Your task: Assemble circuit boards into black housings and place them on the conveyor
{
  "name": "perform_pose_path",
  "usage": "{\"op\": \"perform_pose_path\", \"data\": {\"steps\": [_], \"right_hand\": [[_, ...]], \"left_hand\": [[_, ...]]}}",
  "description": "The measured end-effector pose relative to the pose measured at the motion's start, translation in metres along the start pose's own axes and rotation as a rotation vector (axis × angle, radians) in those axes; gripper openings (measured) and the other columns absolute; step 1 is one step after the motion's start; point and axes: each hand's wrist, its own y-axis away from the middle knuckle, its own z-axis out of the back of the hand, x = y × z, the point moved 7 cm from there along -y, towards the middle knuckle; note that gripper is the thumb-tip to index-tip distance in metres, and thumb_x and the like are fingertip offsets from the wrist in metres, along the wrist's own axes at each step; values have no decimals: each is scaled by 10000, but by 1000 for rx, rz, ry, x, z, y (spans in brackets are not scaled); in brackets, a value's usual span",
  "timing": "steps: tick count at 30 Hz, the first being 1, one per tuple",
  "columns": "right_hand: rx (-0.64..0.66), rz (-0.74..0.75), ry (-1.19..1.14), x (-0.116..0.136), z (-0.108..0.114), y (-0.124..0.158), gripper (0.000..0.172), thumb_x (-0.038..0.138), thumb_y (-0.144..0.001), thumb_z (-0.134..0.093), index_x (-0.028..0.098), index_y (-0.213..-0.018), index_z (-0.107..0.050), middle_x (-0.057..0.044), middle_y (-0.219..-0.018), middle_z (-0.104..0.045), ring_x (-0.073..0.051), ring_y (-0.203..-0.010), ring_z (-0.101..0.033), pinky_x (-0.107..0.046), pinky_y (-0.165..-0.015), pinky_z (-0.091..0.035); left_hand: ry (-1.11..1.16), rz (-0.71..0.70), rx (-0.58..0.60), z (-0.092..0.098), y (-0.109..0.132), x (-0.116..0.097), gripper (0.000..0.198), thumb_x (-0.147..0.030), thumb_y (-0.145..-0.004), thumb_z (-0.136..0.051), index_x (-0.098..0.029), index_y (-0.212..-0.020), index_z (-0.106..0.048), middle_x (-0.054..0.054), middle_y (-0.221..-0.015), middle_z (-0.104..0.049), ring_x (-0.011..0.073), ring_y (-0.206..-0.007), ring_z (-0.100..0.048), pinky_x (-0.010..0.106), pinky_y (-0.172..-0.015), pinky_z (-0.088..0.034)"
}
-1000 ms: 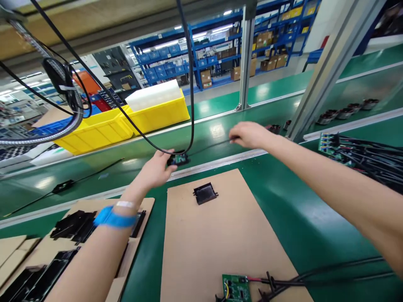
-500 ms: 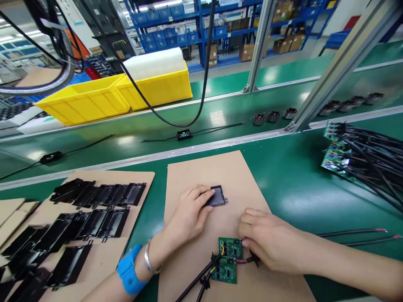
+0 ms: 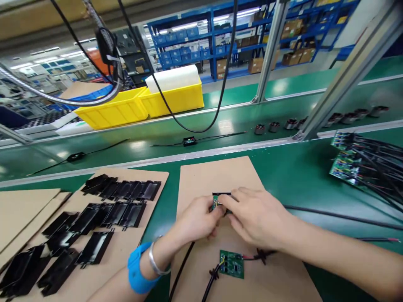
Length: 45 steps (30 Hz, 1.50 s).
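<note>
**At the centre of the cardboard mat: a circuit board being seated in its black housing**

At the middle of the cardboard mat (image 3: 220, 176), both hands meet over one small assembly. The left hand (image 3: 197, 220) closes finger and thumb on a black plastic housing (image 3: 222, 194), of which only the far edge shows; the right hand (image 3: 255, 218) pinches a small green circuit board (image 3: 215, 203) against it, fingertips shut on the part. How deep the board sits in the housing cannot be told, since the fingers cover it. A black cable (image 3: 330, 214) runs off toward 3 o'clock.

A second circuit board (image 3: 232, 264) with its leads lies loose on the mat at 6 o'clock of the hands. Rows of empty black housings (image 3: 122, 191) lie on the cardboard sheet at 9 o'clock. At 12 o'clock, on the conveyor belt (image 3: 239, 119), rests a cabled module (image 3: 189, 141); a stack of wired boards (image 3: 344, 161) lies at 2 o'clock.

The step in hand appears to be fitting the board into the housing. The next move likely calls for squaring the board to the housing walls and pressing evenly, with the leads kept out of the seam.
</note>
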Motion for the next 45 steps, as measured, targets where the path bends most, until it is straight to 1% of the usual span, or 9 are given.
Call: {"op": "perform_pose_path", "data": {"steps": [4,9,19,27,32,34,38,42,45], "right_hand": [[69,51,-193,-33,-9,-18,186,203,-898,-585,244,-1070,-645,-23,-887,-668,-197,-828,-615,-278,-646,-403],[179,62,-382,-55,-44,-36,233,260,-865,-684,279,-1096,-666,4,-1028,-698,-201,-940,-637,-289,-760,-441],[305,148,-291,-49,-49,-46,133,201,-834,-708,266,-948,-689,10,-861,-676,-195,-805,-628,-275,-597,-353],[170,93,-131,-34,-54,-16,127,150,-878,-569,254,-894,-640,-18,-840,-499,-139,-565,-415,-285,-495,-153],[156,38,-185,-39,-59,-13,116,180,-907,-554,245,-880,-648,-10,-843,-453,-115,-548,-374,-290,-494,-140],[161,53,-207,-39,-59,-16,78,200,-895,-599,253,-888,-654,-8,-816,-452,-132,-596,-427,-296,-499,-144],[194,55,-251,-38,-61,-18,23,248,-864,-668,253,-885,-660,-15,-830,-485,-156,-675,-486,-299,-505,-152],[130,53,-250,-37,-62,-16,37,217,-861,-668,243,-873,-645,-10,-830,-506,-163,-685,-479,-307,-505,-135],[111,48,-255,-37,-64,-16,55,212,-847,-687,244,-858,-643,-7,-831,-522,-170,-690,-478,-313,-504,-140]], "left_hand": [[-81,-36,-32,21,-6,11,264,-430,-882,-558,-183,-964,-600,15,-802,-642,197,-708,-641,306,-648,-490],[-270,-101,-98,21,-19,27,634,-365,-722,-762,-221,-1281,-502,90,-1179,-546,304,-1032,-576,435,-859,-474],[-250,-89,-57,4,-21,43,516,-292,-750,-724,-264,-1228,-529,51,-1170,-553,255,-967,-621,385,-826,-521],[-282,25,-36,-18,-7,41,513,-324,-775,-683,-224,-1252,-523,82,-1171,-563,297,-941,-650,448,-788,-553],[-184,-40,-8,-10,-1,43,660,-293,-757,-732,-229,-1349,-447,82,-1246,-550,278,-1062,-604,431,-900,-518],[-151,-53,-15,-4,2,44,493,-232,-792,-680,-233,-1259,-520,51,-1148,-620,244,-1014,-624,388,-871,-526],[-285,-105,-117,-1,6,38,196,-112,-846,-499,-225,-944,-627,8,-856,-691,213,-767,-671,332,-670,-535],[-494,-290,-358,-2,13,25,222,-136,-921,-413,-201,-968,-620,16,-735,-656,197,-606,-639,295,-502,-485],[-552,-345,-378,-2,16,25,222,-129,-936,-424,-187,-1032,-616,15,-748,-672,176,-623,-650,271,-518,-508]]}}
